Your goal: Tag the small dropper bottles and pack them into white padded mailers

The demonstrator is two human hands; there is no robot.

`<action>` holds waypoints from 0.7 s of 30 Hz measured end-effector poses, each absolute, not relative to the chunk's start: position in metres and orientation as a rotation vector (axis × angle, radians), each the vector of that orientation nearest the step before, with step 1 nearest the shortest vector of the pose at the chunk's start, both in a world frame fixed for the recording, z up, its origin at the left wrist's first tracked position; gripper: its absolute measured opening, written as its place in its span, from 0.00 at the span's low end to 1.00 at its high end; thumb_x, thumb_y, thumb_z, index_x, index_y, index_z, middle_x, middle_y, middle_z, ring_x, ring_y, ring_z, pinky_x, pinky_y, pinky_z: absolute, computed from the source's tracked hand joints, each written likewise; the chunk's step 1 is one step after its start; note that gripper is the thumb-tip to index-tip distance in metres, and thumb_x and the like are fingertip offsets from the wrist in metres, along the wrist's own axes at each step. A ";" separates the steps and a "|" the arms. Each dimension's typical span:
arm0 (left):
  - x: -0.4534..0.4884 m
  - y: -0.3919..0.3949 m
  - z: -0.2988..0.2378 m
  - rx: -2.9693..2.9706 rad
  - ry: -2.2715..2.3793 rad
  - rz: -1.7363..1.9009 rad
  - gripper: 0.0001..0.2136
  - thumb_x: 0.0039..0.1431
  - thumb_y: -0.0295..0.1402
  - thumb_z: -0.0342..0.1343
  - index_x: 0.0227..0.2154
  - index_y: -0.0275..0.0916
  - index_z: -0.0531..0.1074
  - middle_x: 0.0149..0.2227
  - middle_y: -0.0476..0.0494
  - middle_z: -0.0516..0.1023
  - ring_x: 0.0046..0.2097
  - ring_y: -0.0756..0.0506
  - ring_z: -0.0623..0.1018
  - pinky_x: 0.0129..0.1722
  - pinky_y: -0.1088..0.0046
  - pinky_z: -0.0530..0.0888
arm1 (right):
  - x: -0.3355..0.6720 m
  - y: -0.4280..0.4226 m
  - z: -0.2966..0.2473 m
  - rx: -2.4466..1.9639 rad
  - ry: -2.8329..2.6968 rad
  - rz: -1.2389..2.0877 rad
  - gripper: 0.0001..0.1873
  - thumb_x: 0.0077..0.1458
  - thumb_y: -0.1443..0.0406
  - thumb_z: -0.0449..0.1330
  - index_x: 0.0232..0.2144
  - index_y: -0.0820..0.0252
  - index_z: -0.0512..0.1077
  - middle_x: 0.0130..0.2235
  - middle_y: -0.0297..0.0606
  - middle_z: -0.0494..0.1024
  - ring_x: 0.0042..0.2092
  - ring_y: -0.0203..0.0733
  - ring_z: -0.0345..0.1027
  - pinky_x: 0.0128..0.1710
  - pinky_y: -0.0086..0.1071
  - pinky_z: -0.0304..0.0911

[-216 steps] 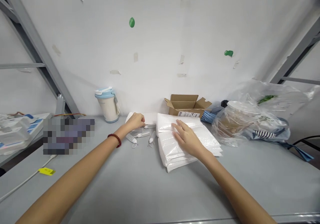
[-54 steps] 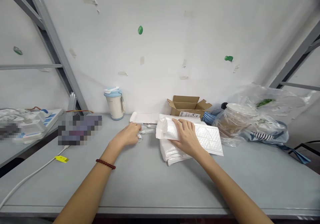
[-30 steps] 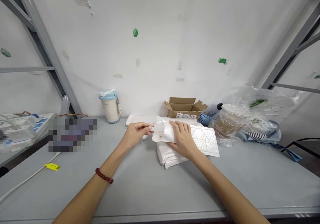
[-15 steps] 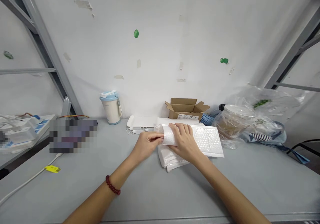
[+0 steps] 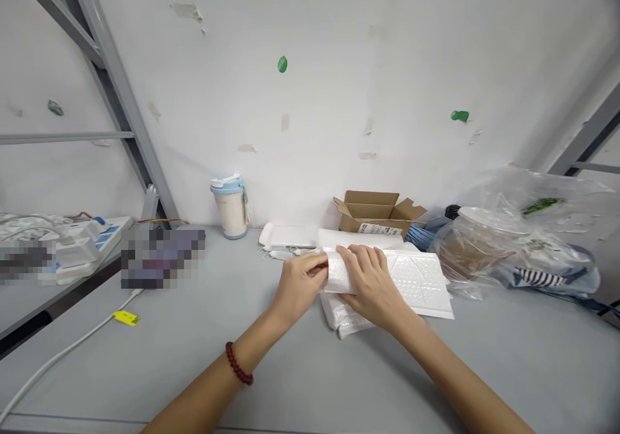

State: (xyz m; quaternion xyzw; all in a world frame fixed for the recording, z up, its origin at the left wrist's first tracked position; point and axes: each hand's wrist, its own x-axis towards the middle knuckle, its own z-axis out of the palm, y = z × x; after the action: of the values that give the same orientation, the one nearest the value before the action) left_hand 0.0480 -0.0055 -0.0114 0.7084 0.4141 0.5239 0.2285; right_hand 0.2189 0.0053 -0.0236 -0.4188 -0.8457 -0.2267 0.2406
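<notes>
A white bubble mailer lies on top of other white mailers on the grey table. My left hand, with a dark red bead bracelet on its wrist, pinches the left end of the top mailer between thumb and fingers. My right hand rests over the same mailer, fingers on its upper face and thumb at its near edge. Whether anything sits inside the mailer is hidden. Just behind the hands are flat white packages and thin white loops.
Behind stands an open cardboard box. A clear plastic bag with a lidded tub sits at right. A cream tumbler with blue lid, a blurred-out dark object, a white cable and power strips occupy the left.
The whole scene has shifted right in view as the head turned slightly left. Both hands stay on the mailer, the left still pinching its end.
</notes>
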 end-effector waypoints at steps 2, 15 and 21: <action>0.050 -0.006 -0.011 1.923 1.094 1.359 0.13 0.51 0.24 0.50 0.29 0.43 0.80 0.32 0.49 0.80 0.35 0.46 0.77 0.38 0.71 0.74 | 0.219 0.006 -0.024 -1.142 -2.308 -0.623 0.31 0.51 0.61 0.55 0.56 0.64 0.56 0.48 0.54 0.66 0.49 0.56 0.57 0.51 0.51 0.49; -0.036 0.042 -0.010 2.134 1.962 0.983 0.13 0.53 0.28 0.48 0.34 0.37 0.79 0.38 0.39 0.81 0.41 0.39 0.78 0.44 0.64 0.71 | 0.240 0.021 -0.021 -1.276 -2.202 -0.573 0.30 0.54 0.57 0.54 0.57 0.61 0.56 0.47 0.50 0.66 0.49 0.55 0.56 0.48 0.47 0.50; -0.039 0.049 -0.033 2.336 1.939 0.611 0.18 0.52 0.27 0.50 0.46 0.35 0.74 0.48 0.36 0.76 0.52 0.36 0.71 0.48 0.65 0.68 | 0.241 0.025 -0.023 -1.280 -2.188 -0.518 0.28 0.54 0.54 0.53 0.54 0.60 0.58 0.43 0.47 0.67 0.45 0.52 0.58 0.45 0.43 0.52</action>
State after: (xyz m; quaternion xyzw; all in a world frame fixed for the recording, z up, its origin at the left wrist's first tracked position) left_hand -0.0394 0.0494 -0.0326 0.7542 0.6259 0.1973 0.0226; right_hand 0.2411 0.0250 -0.0233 -0.4758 -0.8135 -0.1925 0.2735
